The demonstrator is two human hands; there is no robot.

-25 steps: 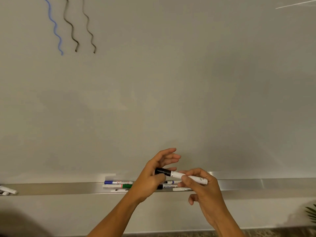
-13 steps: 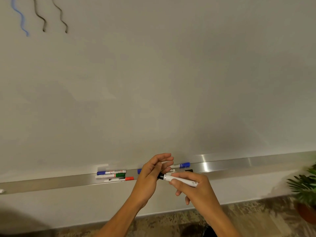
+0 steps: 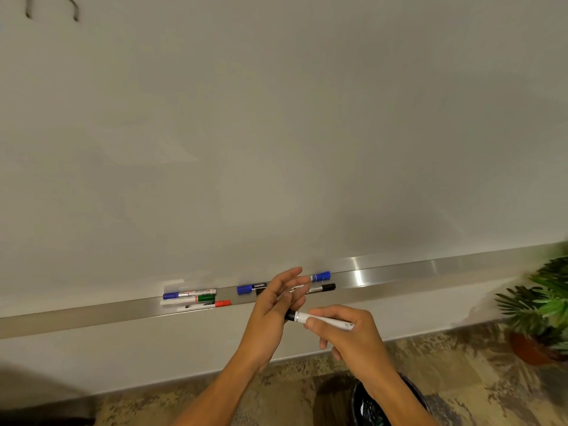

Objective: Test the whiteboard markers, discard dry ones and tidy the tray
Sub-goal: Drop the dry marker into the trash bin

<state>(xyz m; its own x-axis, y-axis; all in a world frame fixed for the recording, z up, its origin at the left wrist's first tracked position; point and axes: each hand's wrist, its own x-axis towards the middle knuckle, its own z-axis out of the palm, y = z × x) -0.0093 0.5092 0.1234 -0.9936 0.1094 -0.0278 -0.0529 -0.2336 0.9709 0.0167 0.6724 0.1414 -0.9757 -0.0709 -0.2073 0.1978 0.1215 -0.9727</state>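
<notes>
We see the right hand [image 3: 347, 336] pinching a white marker [image 3: 321, 320] just below the tray [image 3: 399, 272], its black cap end against the left hand [image 3: 273, 305], whose fingers are spread; whether its thumb grips the cap is hidden. Other markers [image 3: 196, 298] lie in the tray, left of the hands.
</notes>
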